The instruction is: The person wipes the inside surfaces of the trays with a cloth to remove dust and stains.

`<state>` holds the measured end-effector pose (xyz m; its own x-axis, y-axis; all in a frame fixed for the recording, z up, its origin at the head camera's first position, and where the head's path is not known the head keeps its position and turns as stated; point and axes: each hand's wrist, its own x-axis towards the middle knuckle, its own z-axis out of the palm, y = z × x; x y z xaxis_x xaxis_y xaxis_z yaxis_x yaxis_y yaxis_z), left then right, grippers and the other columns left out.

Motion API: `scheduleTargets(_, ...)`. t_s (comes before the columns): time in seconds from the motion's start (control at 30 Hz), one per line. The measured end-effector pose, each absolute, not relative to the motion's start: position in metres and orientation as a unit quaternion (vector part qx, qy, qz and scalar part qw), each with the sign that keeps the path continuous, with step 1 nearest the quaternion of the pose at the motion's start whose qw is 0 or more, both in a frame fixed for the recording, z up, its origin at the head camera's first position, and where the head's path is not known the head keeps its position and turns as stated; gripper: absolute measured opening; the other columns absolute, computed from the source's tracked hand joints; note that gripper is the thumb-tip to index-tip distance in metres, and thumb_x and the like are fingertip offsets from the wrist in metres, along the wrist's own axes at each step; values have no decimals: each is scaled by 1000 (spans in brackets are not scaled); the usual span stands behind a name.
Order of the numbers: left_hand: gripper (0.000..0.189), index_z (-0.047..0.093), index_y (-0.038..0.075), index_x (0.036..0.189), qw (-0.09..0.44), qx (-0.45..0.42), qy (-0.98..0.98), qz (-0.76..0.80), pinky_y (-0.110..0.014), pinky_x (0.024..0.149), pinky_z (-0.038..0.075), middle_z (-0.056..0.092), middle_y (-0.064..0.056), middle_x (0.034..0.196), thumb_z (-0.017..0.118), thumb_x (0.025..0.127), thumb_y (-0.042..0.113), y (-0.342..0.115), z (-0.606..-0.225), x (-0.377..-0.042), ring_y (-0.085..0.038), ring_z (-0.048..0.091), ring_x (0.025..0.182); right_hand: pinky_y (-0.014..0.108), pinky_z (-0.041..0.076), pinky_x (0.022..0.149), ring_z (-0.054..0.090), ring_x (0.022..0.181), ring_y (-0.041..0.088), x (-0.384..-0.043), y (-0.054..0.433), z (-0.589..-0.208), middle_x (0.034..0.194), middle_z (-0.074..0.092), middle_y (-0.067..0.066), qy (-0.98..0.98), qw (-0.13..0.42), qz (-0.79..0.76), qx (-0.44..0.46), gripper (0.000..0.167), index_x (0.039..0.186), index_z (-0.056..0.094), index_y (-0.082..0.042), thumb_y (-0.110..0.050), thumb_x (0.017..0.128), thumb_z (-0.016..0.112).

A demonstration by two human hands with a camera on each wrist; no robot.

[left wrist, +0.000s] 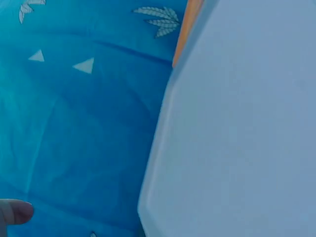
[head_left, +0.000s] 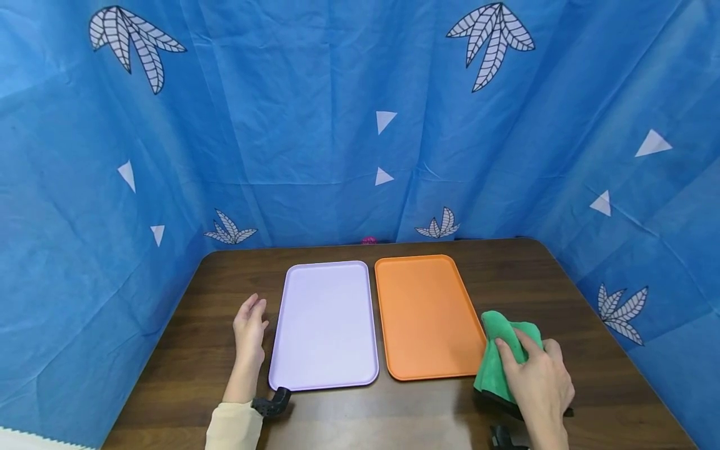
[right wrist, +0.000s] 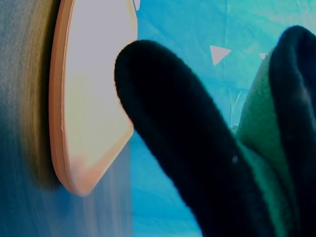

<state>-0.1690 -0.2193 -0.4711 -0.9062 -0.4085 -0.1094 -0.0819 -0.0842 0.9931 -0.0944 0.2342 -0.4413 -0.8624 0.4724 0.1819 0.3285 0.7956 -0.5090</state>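
Right hand (head_left: 539,378) grips a folded green cloth (head_left: 495,372) beside the orange tray (head_left: 427,319)

From where I stand, the cloth is bunched in the person's right hand, over the right part of the brown wood-grain bench (head_left: 422,419). The thumb and fingers are curled onto it, pinching the fabric into a fold between them. A dark edge runs along the cloth's lower side. It sits at the near right corner of the orange tray and covers a little of that corner from above; whether the two touch, or whether the cloth rests on the bench, I cannot tell.

The left hand (head_left: 250,322) has hold of nothing. Its fingers are loosely bent and mostly extended, just left of a lavender tray (head_left: 327,325). In the left wrist view a fingertip shows apart from that tray's rim. A cream sleeve (head_left: 233,425) covers the left forearm, with a black wrist mount (head_left: 272,403) beside it.

The two rectangular trays lie side by side, lavender on the left and orange on the right, a narrow gap between them. Behind the bench and along both its sides hangs a blue curtain (head_left: 292,137), printed with white leaves and triangles.
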Motion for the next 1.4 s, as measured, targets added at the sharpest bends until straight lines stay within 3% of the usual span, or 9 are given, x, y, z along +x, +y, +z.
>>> scheduleTargets(0.17, 58, 21, -5, 152, 93, 191, -672, -710, -57, 115, 28, 23, -29, 156, 43, 104, 19, -226, -488, -174, -40, 26, 144, 49, 41, 49, 53, 70, 37, -94, 234, -443, 103, 49, 22, -937, 147, 235, -214, 50, 126, 65, -9, -43, 89, 68)
scheduleTargets(0.47, 53, 35, -7, 146, 76, 208, -758, -613, -50, 110, 37, 39, -30, 146, 49, 100, 15, -228, -513, -182, -39, 41, 133, 48, 40, 49, 51, 69, 35, -93, 233, -444, 101, 49, 21, -937, 142, 238, -214, 51, 127, 65, -10, -44, 89, 68)
scheduleTargets(0.73, 46, 56, -10, 130, 121, 178, -848, -484, -51, 102, 42, 45, -26, 143, 63, 93, 17, -225, -530, -184, -42, 50, 123, 47, 41, 49, 53, 71, 36, -93, 233, -445, 104, 50, 22, -938, 139, 234, -213, 51, 127, 65, -9, -43, 89, 68)
scheduleTargets(0.87, 43, 61, -11, 124, 135, 163, -878, -430, -52, 98, 41, 46, -26, 142, 66, 90, 14, -222, -536, -185, -43, 47, 118, 45, 40, 48, 53, 71, 35, -93, 233, -445, 103, 50, 22, -939, 139, 235, -211, 51, 127, 65, -10, -44, 89, 68)
scheduleTargets(1.0, 38, 62, -11, 122, 137, 146, -891, -407, -53, 97, 38, 46, -26, 142, 64, 88, 6, -222, -538, -184, -43, 44, 119, 42, 38, 47, 52, 69, 33, -94, 232, -446, 100, 50, 20, -939, 141, 236, -207, 50, 126, 66, -10, -44, 89, 68)
scheduleTargets(1.13, 37, 63, -10, 121, 147, 143, -892, -402, -52, 94, 39, 52, -24, 139, 57, 85, 0, -222, -537, -183, -43, 51, 112, 42, 38, 48, 51, 69, 31, -94, 230, -448, 99, 50, 20, -941, 138, 234, -204, 51, 126, 66, -9, -43, 89, 69)
scheduleTargets(1.27, 37, 64, -9, 120, 157, 147, -885, -412, -51, 92, 45, 62, -24, 126, 54, 85, -3, -221, -533, -182, -41, 64, 103, 42, 39, 48, 51, 69, 30, -95, 229, -449, 100, 50, 21, -942, 129, 235, -201, 52, 127, 65, -9, -44, 89, 68)
scheduleTargets(1.4, 36, 62, -12, 121, 146, 147, -869, -449, -50, 90, 51, 66, -30, 113, 50, 86, -6, -220, -529, -182, -42, 66, 102, 42, 39, 47, 51, 69, 30, -95, 227, -450, 100, 51, 22, -942, 127, 238, -198, 52, 127, 65, -8, -43, 89, 68)
